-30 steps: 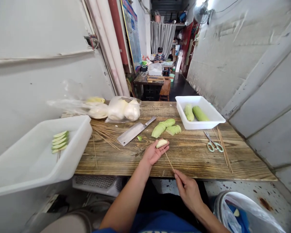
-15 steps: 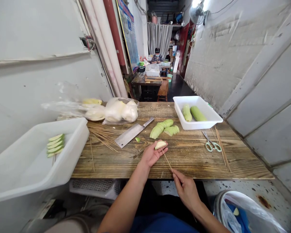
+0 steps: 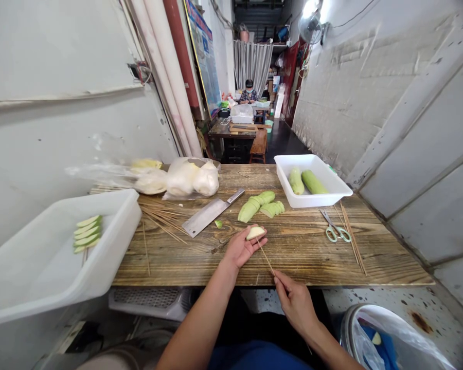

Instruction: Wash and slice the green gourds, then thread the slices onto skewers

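My left hand [image 3: 242, 247], palm up, holds a pale half-round squash slice [image 3: 255, 233] on its fingers near the thumb. My right hand [image 3: 296, 300] is closed around a thin bamboo skewer [image 3: 266, 258]. The tip of that skewer meets the slice's lower edge; how deep it sits I cannot tell. Just beyond my left hand lie green squash slices [image 3: 250, 208] in a row and a shorter row of squash slices [image 3: 272, 209]. A cleaver [image 3: 206, 217] rests to their left, beside a small green scrap [image 3: 218, 224].
At the left, a white tub [image 3: 118, 221] holds skewered slices [image 3: 87, 234]. Loose skewers [image 3: 164, 218] and bagged white vegetables [image 3: 193, 177] lie nearby. To the right are a white tray [image 3: 312, 199] with two whole squashes, scissors [image 3: 335, 228] and more skewers [image 3: 354, 241]. A lined bin [image 3: 405, 329] stands below.
Both hands keep nearly the same pose, with the skewer tip at the slice. The view has shifted slightly, so everything sits a little further left in the picture.
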The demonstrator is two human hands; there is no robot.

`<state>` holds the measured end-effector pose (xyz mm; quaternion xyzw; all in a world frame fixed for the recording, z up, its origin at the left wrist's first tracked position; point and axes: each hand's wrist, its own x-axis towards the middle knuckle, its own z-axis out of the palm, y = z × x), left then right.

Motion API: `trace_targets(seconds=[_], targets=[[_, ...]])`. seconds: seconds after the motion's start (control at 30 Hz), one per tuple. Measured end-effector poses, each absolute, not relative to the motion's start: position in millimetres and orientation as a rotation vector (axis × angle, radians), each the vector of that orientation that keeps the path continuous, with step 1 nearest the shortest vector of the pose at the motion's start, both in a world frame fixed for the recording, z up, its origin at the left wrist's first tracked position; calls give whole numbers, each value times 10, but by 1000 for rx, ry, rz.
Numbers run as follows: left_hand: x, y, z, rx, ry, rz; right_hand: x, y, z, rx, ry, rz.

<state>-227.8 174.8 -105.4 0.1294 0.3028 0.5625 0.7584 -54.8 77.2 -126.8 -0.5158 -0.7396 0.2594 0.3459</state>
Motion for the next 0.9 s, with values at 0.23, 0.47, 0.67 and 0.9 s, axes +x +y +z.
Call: trace_targets(seconds=[0.23,0.47,0.67,0.9], targets=[[-2234,1714,-1053,371,705,1252,-588,746,-1289,-1365,-1962,614],[-2202,1712,-1015,375,790,1231,-693,712,-1304,-1383,-2023,448],[-2184,1689,-985,391,799,1225,-731,722,-1270,-1426,-2065,438],[-2140,1684,-947,395,791,1209,-732,746,-1245,-1450,-2056,442]])
